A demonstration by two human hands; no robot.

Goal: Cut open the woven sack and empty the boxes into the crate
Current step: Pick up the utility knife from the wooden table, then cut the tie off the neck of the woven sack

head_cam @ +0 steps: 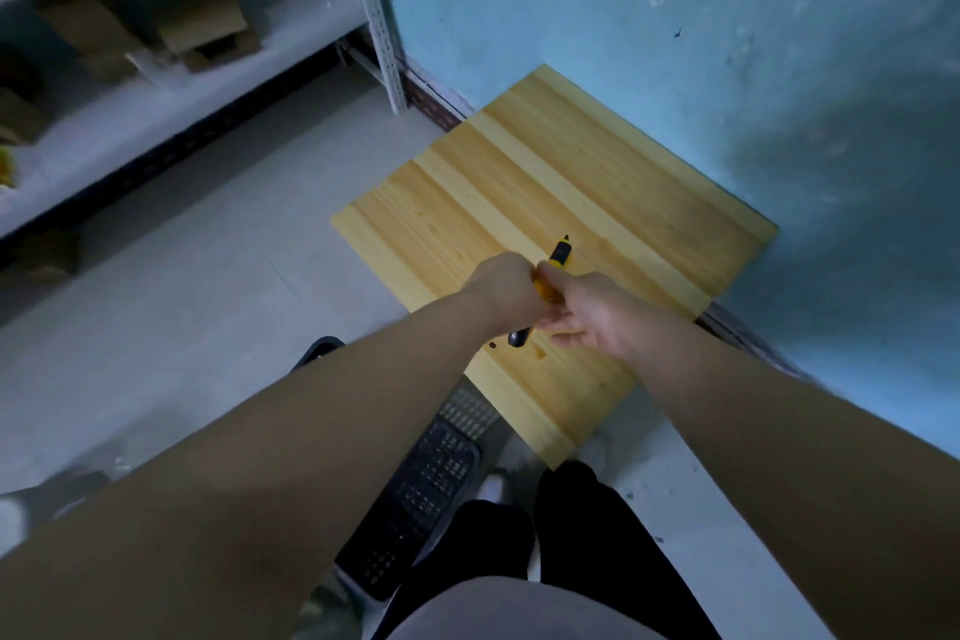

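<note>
A yellow and black utility knife (558,256) is held just above the wooden tabletop (545,182), its tip pointing away from me. My left hand (506,288) grips the knife's yellow body from the left. My right hand (592,312) holds the same knife from the right, fingers curled round its handle; the black rear end sticks out below the two hands. A black perforated plastic crate (421,499) stands on the floor under the table's near corner, beside my legs. No woven sack or boxes from it are in view.
The small table stands against a blue wall (727,42). A grey metal shelf rack (171,83) on the left holds cardboard boxes (202,29). The light floor (208,276) lies open between the rack and the table.
</note>
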